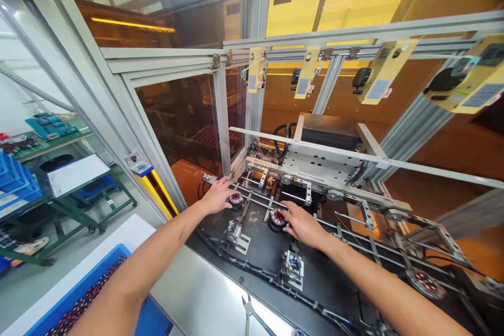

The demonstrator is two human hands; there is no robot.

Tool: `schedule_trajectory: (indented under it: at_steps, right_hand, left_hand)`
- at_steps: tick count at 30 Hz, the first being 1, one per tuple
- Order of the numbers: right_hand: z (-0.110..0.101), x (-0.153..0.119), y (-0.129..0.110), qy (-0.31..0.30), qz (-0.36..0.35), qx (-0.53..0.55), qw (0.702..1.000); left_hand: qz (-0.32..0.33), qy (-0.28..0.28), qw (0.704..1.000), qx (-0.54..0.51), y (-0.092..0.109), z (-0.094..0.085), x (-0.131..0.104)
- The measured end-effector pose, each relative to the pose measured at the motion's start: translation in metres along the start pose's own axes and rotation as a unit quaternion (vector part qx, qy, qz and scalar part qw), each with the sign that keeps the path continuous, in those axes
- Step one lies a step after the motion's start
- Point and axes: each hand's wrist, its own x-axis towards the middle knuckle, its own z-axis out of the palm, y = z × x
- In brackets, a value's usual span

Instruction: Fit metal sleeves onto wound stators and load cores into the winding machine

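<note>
My left hand [214, 197] has its fingers [223, 184] parted, the left disc [236, 198] just to their right; the right disc [277, 217] sits at the fingertips [287, 205] of my right hand [304, 224], pinched or not I cannot tell.

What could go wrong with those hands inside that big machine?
1. Fingers might get pinched if the machine moved: the left hand and right hand are at two round parts, close to metal rods.
2. The pliers lie loose on the pale surface between the forearms, so an arm might knock them.
3. A sleeve-free forearm could get scratched on the metal brackets.
</note>
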Motion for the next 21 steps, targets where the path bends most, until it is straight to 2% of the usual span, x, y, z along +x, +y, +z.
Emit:
schedule_trajectory:
  at_steps: [2, 6, 14, 18, 21]
  right_hand:
    - [0.015, 0.003, 0.001, -0.008, 0.004, 0.007, 1.0]
    - [0.032, 0.002, 0.006, -0.023, 0.007, 0.029, 0.999]
    - [0.043, 0.006, 0.009, -0.035, 0.013, 0.066, 0.997]
    - [0.042, 0.006, 0.005, -0.042, 0.028, 0.078, 0.996]
    - [0.039, 0.006, 0.004, -0.049, 0.038, 0.088, 0.994]
  left_hand:
    - [0.01, -0.029, 0.999, 0.014, -0.002, 0.016, 0.016]
    - [0.012, -0.068, 0.997, 0.036, -0.008, 0.037, 0.026]
    - [0.016, -0.134, 0.99, 0.046, -0.023, 0.048, 0.039]
    - [0.016, -0.172, 0.984, 0.033, -0.029, 0.053, 0.047]
    - [0.026, -0.179, 0.983, 0.018, -0.034, 0.054, 0.053]
